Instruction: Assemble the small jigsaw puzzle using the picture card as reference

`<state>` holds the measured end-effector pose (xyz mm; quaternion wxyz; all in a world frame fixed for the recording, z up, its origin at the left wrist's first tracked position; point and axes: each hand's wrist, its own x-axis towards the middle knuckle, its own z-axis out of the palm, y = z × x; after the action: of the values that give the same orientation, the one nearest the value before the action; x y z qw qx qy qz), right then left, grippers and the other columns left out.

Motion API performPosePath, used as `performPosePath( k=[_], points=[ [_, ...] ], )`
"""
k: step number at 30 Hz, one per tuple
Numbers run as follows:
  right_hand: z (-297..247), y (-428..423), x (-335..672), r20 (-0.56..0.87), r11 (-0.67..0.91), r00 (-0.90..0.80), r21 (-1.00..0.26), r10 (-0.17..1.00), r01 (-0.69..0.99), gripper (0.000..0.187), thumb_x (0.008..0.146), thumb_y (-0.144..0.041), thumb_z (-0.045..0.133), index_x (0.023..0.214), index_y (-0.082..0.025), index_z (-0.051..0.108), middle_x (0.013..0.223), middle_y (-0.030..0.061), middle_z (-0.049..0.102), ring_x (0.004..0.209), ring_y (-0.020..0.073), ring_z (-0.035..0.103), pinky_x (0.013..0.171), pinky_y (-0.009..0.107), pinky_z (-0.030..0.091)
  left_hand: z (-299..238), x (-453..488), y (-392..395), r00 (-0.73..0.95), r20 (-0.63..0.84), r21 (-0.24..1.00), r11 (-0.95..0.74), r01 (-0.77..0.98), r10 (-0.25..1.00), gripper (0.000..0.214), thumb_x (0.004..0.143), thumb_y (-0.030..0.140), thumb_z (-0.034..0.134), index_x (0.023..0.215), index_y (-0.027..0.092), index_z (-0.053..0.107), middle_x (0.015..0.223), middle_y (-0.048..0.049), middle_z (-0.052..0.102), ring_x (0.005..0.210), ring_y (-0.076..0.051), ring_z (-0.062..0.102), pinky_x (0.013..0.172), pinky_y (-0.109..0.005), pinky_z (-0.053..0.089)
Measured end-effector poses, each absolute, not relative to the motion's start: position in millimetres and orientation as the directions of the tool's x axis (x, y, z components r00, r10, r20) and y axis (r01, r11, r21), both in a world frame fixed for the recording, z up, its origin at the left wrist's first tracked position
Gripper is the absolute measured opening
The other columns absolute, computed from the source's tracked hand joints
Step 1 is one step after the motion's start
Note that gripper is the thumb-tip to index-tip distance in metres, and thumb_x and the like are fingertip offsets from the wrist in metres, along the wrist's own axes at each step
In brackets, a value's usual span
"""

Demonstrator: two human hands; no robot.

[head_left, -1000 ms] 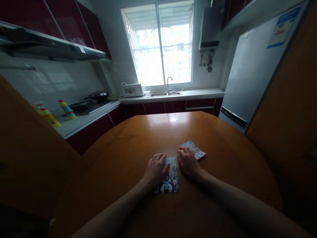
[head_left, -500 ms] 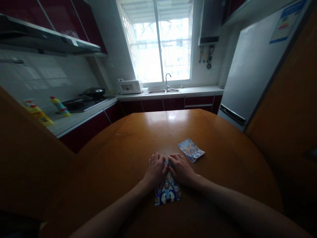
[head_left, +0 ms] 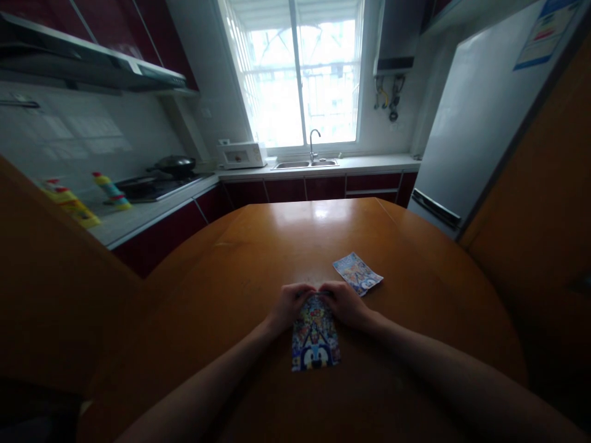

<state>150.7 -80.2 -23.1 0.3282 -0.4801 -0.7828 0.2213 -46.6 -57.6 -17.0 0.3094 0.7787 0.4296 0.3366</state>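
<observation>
A colourful printed packet with a blue cartoon dog's face at its near end lies in front of me on the wooden table. My left hand is closed on the far left corner of the packet, fingers curled under the edge. On the far right corner, my right hand grips in the same way, and the two hands almost meet at the top edge. Just beyond my right hand lies a second printed packet, flat and slightly tilted, held by neither hand.
Along the back runs a white counter with a sink and a microwave. To the left are a stove with a black wok and yellow bottles. A grey fridge stands at the right.
Both hands have gone from resting over the packet's upper part to pinching its far corners. More of its printed face now shows. The second packet stays where it was.
</observation>
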Motion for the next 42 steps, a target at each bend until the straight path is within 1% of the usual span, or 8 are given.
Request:
performPosePath(
  k=[8, 15, 21, 26, 31, 35, 39, 42],
  points=[
    [-17, -79, 152, 0.319, 0.384, -0.218, -0.683, 0.922, 0.621, 0.019, 0.094, -0.021, 0.052, 0.096, -0.02, 0.071, 0.09, 0.0045, 0.074, 0.085, 0.0188, 0.067, 0.078, 0.026, 0.047, -17, -48, -56, 0.389, 0.379, 0.699, -0.535, 0.474, 0.84, 0.023, 0.09, 0.021, 0.053, 0.094, 0.017, 0.076, 0.092, -0.0077, 0.072, 0.085, -0.019, 0.067, 0.079, -0.029, 0.052],
    [-17, -73, 155, 0.306, 0.352, -0.187, -0.68, 0.934, 0.643, 0.017, 0.094, -0.023, 0.053, 0.093, -0.02, 0.07, 0.09, 0.0046, 0.074, 0.085, 0.0187, 0.068, 0.078, 0.026, 0.046, -22, -51, -47, 0.286, 0.305, 0.818, -0.404, 0.408, 0.908, 0.019, 0.084, 0.025, 0.061, 0.093, 0.017, 0.076, 0.088, -0.0068, 0.076, 0.08, -0.02, 0.071, 0.074, -0.031, 0.058],
    [-17, -66, 157, 0.261, 0.273, -0.128, -0.658, 0.957, 0.702, 0.019, 0.095, -0.03, 0.053, 0.094, -0.021, 0.07, 0.079, 0.0039, 0.074, 0.074, 0.0192, 0.068, 0.067, 0.026, 0.043, -19, -53, -45, 0.366, 0.317, 0.811, -0.451, 0.373, 0.875, 0.026, 0.088, 0.02, 0.053, 0.102, 0.015, 0.074, 0.103, -0.0093, 0.076, 0.095, -0.021, 0.071, 0.091, -0.036, 0.056],
    [-13, -64, 159, 0.23, 0.265, -0.154, -0.611, 0.961, 0.746, 0.019, 0.094, -0.034, 0.057, 0.092, -0.023, 0.072, 0.085, 0.0043, 0.076, 0.078, 0.0188, 0.069, 0.068, 0.025, 0.042, -17, -53, -44, 0.403, 0.394, 0.785, -0.53, 0.321, 0.826, 0.026, 0.082, 0.02, 0.065, 0.106, 0.015, 0.073, 0.116, -0.013, 0.07, 0.111, -0.024, 0.064, 0.103, -0.042, 0.05],
    [-12, -65, 161, 0.212, 0.244, -0.15, -0.542, 0.966, 0.804, 0.029, 0.099, -0.036, 0.048, 0.092, -0.023, 0.073, 0.088, 0.0058, 0.076, 0.084, 0.0203, 0.069, 0.07, 0.026, 0.041, -25, -62, -30, 0.348, 0.299, 0.901, -0.383, 0.203, 0.888, 0.036, 0.087, 0.024, 0.056, 0.12, 0.015, 0.065, 0.128, -0.0119, 0.066, 0.12, -0.023, 0.061, 0.107, -0.045, 0.048],
    [-11, -67, 162, 0.208, 0.229, -0.142, -0.488, 0.968, 0.842, 0.029, 0.099, -0.031, 0.044, 0.109, -0.023, 0.07, 0.099, 0.0085, 0.076, 0.091, 0.0231, 0.069, 0.076, 0.029, 0.042, -27, -73, -15, 0.343, 0.257, 0.938, -0.319, 0.139, 0.904, 0.054, 0.075, 0.014, 0.058, 0.129, 0.015, 0.059, 0.137, -0.0128, 0.059, 0.129, -0.025, 0.056, 0.11, -0.044, 0.046],
    [-12, -71, 162, 0.224, 0.24, -0.15, -0.455, 0.963, 0.858, 0.033, 0.096, -0.023, 0.048, 0.127, -0.021, 0.061, 0.116, 0.0115, 0.071, 0.101, 0.0256, 0.067, 0.083, 0.031, 0.043, -20, -83, -11, 0.374, 0.285, 0.914, -0.368, 0.171, 0.883, 0.065, 0.065, 0.006, 0.054, 0.128, 0.017, 0.061, 0.136, -0.0099, 0.059, 0.131, -0.024, 0.052, 0.116, -0.044, 0.038],
    [-13, -72, 163, 0.231, 0.24, -0.146, -0.458, 0.962, 0.856, 0.03, 0.095, -0.02, 0.048, 0.12, -0.021, 0.064, 0.116, 0.0114, 0.071, 0.101, 0.025, 0.067, 0.083, 0.031, 0.043, -14, -90, -16, 0.434, 0.361, 0.783, -0.521, 0.34, 0.825, 0.048, 0.074, 0.012, 0.057, 0.121, 0.018, 0.067, 0.128, -0.0098, 0.062, 0.125, -0.024, 0.053, 0.114, -0.044, 0.037]
  ],
)
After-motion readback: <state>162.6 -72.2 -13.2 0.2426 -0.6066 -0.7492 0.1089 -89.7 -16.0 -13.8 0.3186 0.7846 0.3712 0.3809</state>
